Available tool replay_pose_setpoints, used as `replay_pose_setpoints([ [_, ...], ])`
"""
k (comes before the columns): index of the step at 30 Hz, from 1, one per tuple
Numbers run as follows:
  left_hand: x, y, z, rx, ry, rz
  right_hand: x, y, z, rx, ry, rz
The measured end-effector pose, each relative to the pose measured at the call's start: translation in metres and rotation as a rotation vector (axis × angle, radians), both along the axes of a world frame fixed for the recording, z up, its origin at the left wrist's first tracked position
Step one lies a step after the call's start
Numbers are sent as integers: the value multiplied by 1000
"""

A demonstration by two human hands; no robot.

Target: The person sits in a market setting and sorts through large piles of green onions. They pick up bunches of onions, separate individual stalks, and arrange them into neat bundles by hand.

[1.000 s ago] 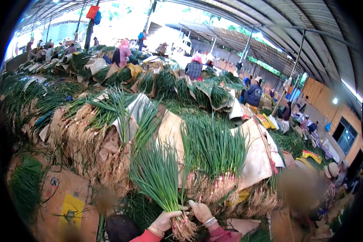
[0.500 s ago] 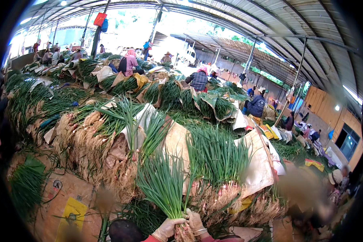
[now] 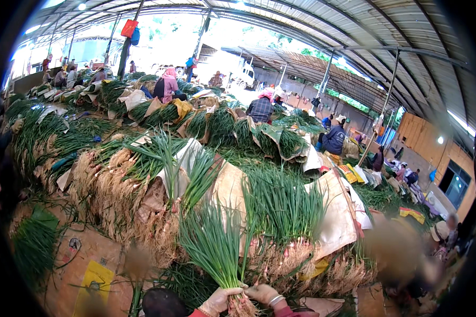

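My left hand (image 3: 219, 301), in a pale glove, is closed around the lower stems of a bunch of green onions (image 3: 215, 248). The long green leaves fan upward, and the stringy roots hang below my grip. My right hand (image 3: 263, 294), gloved too and with a pale band at the wrist, is just right of the stems. Its fingers are pressed together and point at the bunch; what they pinch, if anything, is hidden. Beyond my hands, more green onions (image 3: 285, 206) lie in a heap, roots toward me, beside a tan sheet (image 3: 230, 187).
A long bank of rooty onions (image 3: 116, 174) runs across in front. Flattened cardboard (image 3: 63, 253) with a yellow patch lies at lower left. A dark rounded object (image 3: 164, 303) sits by my left forearm. Several people work among farther heaps under a metal roof (image 3: 396, 31).
My right hand has shifted a little to the right, off the stems it was pressed against, and turned flatter. My left hand keeps the bunch in nearly the same place.
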State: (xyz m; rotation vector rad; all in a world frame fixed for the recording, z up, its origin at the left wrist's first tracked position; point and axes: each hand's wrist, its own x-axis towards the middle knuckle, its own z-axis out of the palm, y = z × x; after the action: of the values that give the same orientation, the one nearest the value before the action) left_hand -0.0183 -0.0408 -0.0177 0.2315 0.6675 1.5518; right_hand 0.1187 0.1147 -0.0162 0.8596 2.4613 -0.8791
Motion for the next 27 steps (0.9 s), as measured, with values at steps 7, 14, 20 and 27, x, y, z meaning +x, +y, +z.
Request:
replay_pose_setpoints([
  [7, 8, 7, 12, 43, 52, -21, -23, 4, -2, -797, 717, -754],
  [14, 7, 21, -15, 46, -26, -9, -19, -9, -8, -1106, 862, -903],
  [20, 6, 26, -21, 52, -72, -82, -9, -29, -23, -1340, 926, -1017],
  [27, 9, 28, -46, 51, -19, -113, -5, 2, -37, -130, 596, -335],
])
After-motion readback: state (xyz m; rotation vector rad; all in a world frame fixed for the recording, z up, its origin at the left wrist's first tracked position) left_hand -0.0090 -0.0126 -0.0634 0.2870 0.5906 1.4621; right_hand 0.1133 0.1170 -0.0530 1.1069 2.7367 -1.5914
